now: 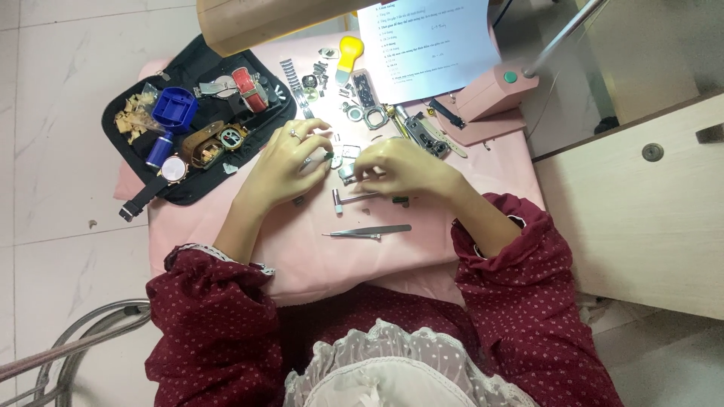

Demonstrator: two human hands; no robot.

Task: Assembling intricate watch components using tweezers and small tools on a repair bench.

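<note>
Small metal watch part [345, 170] at mid pink surface [302, 249], pinched between fingers of left hand [290, 162] and right hand [403, 167], tweezers [369, 231] nearer than it, small hammer [354, 199] just before it, black tool case [192, 120] beyond-left, printed sheet [426, 45] beyond.

Left hand [286, 162] and right hand [403, 167] close together, fingers curled, palms down.

one tweezers [371, 231], one small hammer [354, 199], one paper sheet [430, 47], one black tray [188, 113]
</note>
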